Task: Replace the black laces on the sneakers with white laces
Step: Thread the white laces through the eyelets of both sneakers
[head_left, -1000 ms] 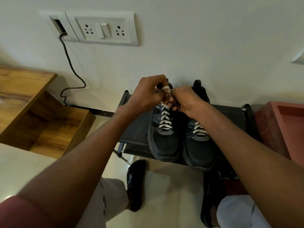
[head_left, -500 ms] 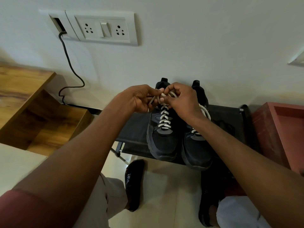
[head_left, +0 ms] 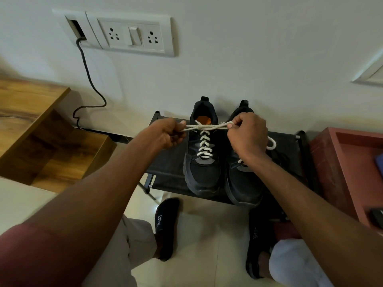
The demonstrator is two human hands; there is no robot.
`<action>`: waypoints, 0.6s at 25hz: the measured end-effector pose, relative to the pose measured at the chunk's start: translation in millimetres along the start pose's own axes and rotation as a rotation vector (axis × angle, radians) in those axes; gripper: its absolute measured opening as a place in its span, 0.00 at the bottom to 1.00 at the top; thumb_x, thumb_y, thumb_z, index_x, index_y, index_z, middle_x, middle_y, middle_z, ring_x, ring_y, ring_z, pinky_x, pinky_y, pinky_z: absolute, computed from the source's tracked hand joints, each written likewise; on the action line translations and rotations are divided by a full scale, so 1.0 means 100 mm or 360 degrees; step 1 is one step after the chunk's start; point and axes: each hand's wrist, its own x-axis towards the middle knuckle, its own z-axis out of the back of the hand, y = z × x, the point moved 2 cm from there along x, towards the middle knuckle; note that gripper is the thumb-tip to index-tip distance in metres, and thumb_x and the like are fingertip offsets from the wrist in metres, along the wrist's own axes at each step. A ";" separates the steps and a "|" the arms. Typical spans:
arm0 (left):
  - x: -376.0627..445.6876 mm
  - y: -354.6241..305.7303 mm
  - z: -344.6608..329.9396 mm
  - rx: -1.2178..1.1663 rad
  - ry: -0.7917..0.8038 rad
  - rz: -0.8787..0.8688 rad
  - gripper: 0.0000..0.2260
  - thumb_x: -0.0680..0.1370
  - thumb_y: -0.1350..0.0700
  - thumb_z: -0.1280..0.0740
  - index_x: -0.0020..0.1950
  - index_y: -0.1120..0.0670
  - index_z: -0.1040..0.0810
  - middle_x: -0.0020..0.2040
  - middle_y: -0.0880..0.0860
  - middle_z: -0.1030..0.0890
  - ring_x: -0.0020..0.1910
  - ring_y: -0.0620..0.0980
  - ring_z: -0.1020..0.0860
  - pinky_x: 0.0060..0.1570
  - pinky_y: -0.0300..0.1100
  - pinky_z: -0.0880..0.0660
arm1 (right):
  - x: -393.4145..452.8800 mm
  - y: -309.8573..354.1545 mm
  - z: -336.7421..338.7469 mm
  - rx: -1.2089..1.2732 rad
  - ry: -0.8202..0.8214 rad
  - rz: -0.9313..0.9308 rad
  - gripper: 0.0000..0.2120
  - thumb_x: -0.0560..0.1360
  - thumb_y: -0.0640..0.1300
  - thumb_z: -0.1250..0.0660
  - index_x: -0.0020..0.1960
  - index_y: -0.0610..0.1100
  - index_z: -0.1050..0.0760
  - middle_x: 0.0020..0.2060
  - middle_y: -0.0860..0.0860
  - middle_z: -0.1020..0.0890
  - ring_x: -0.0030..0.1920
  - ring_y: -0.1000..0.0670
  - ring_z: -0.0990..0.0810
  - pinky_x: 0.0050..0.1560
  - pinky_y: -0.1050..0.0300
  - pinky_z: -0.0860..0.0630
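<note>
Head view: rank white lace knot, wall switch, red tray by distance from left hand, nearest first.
From the left hand:
1. White lace knot, just right of it, atop the left sneaker.
2. Wall switch, above on the wall.
3. Red tray, far right, beyond the right hand.

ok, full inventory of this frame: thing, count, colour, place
sneakers: 2, black, side by side on the rack, toes toward the camera
white lace: 1, on the left sneaker, pulled sideways at the top; another partly shows by the right sneaker
rack: 1, black, against the wall
socket panel: 1, white, upper wall
cable: 1, dark, from the panel down the wall
wooden furniture: 1, brown, left
red tray: 1, right edge
sandals: 2, black, on the person's feet
left hand: pinches a lace end
right hand: pinches the other end
</note>
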 end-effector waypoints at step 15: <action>0.09 0.15 0.03 0.0409 -0.0226 -0.0088 0.09 0.82 0.55 0.30 0.48 0.60 0.22 0.40 0.55 0.22 0.36 0.48 0.24 0.33 0.41 0.26 | 0.12 -0.06 0.26 -0.0172 0.0273 -0.0032 0.03 0.75 0.49 0.24 0.47 0.51 0.17 0.47 0.51 0.17 0.51 0.45 0.18 0.44 0.54 0.26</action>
